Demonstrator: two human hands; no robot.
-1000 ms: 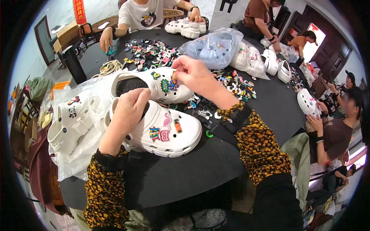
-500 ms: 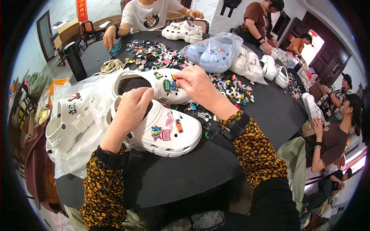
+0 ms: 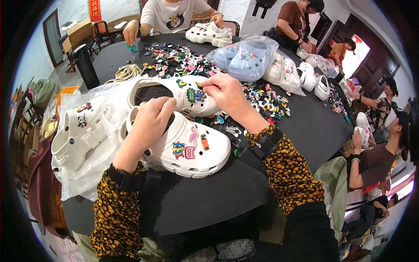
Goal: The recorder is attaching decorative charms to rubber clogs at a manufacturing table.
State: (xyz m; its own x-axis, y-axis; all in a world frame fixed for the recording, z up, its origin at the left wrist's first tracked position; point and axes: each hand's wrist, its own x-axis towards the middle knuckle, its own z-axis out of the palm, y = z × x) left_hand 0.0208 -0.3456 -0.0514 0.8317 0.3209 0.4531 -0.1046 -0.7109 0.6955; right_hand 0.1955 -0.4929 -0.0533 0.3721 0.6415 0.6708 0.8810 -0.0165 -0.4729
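Note:
Two white clogs lie in front of me, one beyond the other. The near clog [image 3: 198, 150] carries a pink flamingo, a pink block, a blue-and-yellow figure and an orange charm on its toe. My left hand [image 3: 150, 124] is closed over its upper rim by the foot opening. The far clog [image 3: 205, 105] bears a green avocado, a green jagged charm and a blue flower charm [image 3: 200, 95]. My right hand [image 3: 229, 92] pinches a small shoe charm at the far clog's top, just above the flower; my fingertips mostly hide it.
A white clog with a panda charm [image 3: 82, 121] sits on clear plastic at left. Loose charms [image 3: 183, 61] are heaped beyond, beside a coiled cord [image 3: 126, 73] and a black bottle [image 3: 85, 66]. Bagged blue clogs [image 3: 244, 61] stand behind; co-workers surround the dark table [image 3: 209, 205].
My hands keep nearly the same places, the right fingers shifting slightly at the far clog. Across the table, a person's hand with teal-handled scissors has lifted a little.

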